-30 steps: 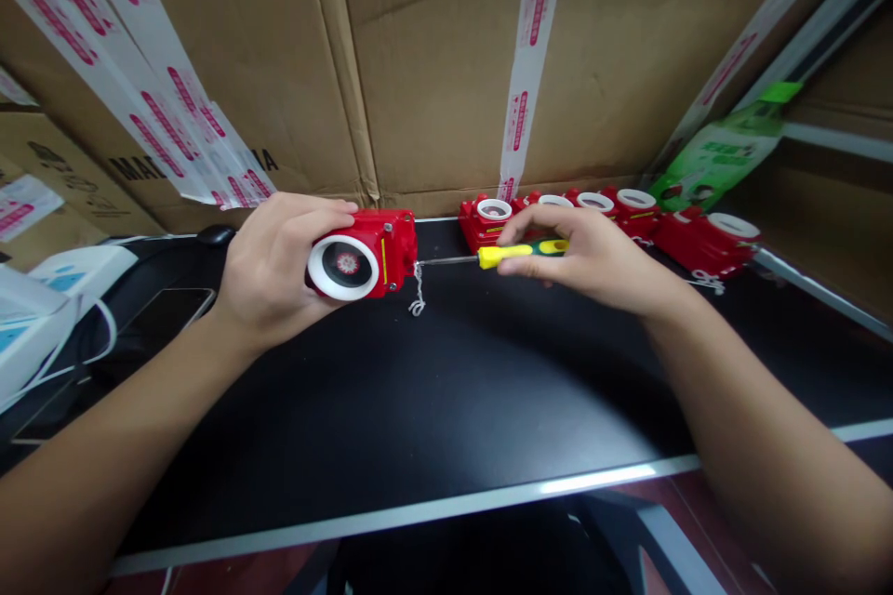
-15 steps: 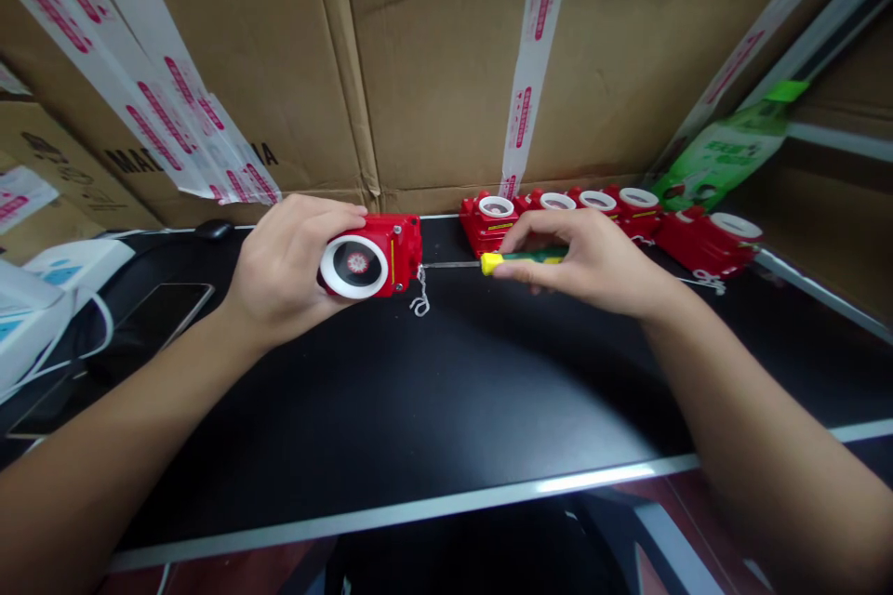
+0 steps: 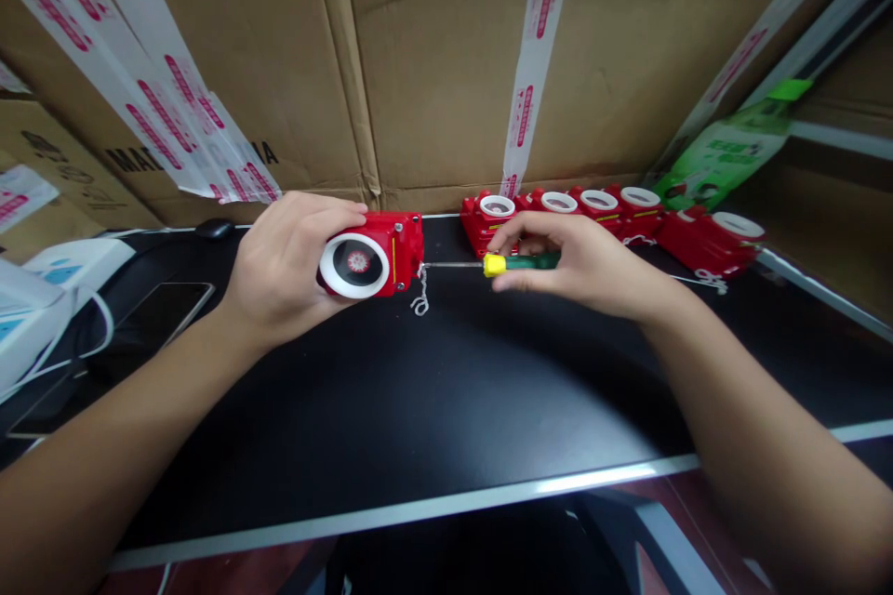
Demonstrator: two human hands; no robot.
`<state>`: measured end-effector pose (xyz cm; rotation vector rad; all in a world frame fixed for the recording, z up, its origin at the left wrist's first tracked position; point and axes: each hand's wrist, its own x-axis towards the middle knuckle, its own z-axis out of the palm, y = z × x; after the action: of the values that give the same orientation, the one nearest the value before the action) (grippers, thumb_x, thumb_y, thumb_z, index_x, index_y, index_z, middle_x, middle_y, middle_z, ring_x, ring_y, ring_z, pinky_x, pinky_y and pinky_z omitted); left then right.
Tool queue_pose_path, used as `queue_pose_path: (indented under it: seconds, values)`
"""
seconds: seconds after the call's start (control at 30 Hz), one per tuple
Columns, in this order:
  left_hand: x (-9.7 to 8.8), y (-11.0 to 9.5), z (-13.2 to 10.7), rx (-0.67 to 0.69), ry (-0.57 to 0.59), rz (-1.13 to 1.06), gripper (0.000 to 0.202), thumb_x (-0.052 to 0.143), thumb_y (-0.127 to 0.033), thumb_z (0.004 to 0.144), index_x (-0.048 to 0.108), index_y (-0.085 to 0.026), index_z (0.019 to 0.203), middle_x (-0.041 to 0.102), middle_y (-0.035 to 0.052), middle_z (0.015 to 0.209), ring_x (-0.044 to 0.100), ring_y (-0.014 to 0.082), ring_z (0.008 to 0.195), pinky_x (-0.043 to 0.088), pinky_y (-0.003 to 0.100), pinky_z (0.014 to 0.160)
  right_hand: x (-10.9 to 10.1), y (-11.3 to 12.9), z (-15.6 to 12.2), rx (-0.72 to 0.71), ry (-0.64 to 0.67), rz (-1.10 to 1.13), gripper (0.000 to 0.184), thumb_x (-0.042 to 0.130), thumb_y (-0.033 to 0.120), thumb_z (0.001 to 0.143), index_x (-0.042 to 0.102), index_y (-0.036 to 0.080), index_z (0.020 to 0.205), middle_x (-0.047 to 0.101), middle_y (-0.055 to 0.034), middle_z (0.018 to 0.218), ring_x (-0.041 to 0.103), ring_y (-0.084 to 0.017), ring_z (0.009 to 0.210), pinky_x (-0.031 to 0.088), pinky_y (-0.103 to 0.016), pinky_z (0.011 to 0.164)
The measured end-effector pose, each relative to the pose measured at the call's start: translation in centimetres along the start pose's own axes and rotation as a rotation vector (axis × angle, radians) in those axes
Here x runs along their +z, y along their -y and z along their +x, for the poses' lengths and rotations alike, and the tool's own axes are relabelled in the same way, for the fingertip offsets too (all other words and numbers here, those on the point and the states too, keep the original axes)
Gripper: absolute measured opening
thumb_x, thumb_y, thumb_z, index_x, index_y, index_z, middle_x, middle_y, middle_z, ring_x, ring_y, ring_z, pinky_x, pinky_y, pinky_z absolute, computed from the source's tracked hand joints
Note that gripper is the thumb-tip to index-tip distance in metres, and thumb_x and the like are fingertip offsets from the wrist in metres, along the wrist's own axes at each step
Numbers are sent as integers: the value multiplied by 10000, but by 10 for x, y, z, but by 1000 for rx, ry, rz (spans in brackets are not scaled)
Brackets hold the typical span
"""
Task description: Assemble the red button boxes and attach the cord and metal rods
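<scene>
My left hand is closed around a red plastic unit with a white ring on its face, holding it just above the black table. A small metal chain hangs from the unit's right side. My right hand grips a screwdriver with a yellow and green handle. Its thin metal shaft points left and its tip meets the right side of the red unit.
Several more red units stand in a row at the back of the table, against taped cardboard boxes. A phone, a black mouse and white boxes lie at the left. A green packet leans at the right.
My right hand has rolled the screwdriver handle, so less yellow shows. The red unit sits slightly further right. The tip stays at the unit's side.
</scene>
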<state>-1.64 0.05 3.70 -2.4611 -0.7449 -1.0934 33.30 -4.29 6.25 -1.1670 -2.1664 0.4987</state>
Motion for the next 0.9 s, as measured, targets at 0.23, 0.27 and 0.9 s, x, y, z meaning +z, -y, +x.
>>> queue_pose_path:
  seconds: [0.23,0.27,0.9]
  values:
    - [1,2,1,51,-21,-5,661,876,-409,854,514,-272,1389,723,101,1328,713,302,1193,598,499,1015,2,2,-2,62,76,92,280,743,483,950,755,203,952,738,-28,851,643,-153,599,503,-321,607]
    - [1,3,2,73,-30,8,657,883,-400,850,523,-247,1379,729,117,1315,718,306,1177,603,499,998,3,2,-1,68,83,82,293,735,494,955,760,202,972,742,-30,859,641,-152,599,500,-319,609]
    - [-2,-1,0,16,12,-1,643,829,-397,895,481,-359,1434,691,60,1403,694,301,1255,587,540,1067,11,-1,-1,27,56,23,310,776,511,914,709,214,971,766,-36,921,681,-175,678,523,-331,675]
